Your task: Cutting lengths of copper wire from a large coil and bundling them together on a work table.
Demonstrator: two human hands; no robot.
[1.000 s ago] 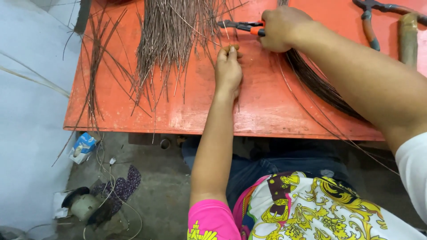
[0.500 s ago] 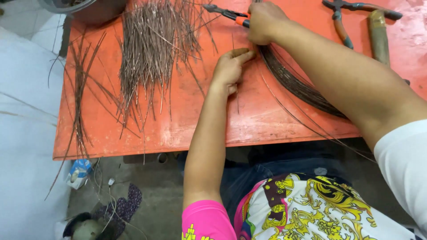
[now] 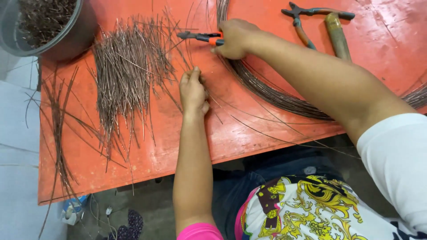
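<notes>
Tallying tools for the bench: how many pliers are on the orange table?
2. Orange-handled pliers are held in the right hand; a second pair lies at the table's far right beside a wooden handle.

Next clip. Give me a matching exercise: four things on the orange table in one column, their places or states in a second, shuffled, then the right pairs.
Things:
1. Orange-handled pliers
2. Grey round bowl of wire scraps
3. Pile of short cut copper-coloured wires
4. Wooden-handled hammer

Places or states:
A. Top left corner
B. Lying untouched at top right
C. Held in the right hand
D. Spread out beside the left hand

Pairs: 1-C, 2-A, 3-D, 4-B
</notes>
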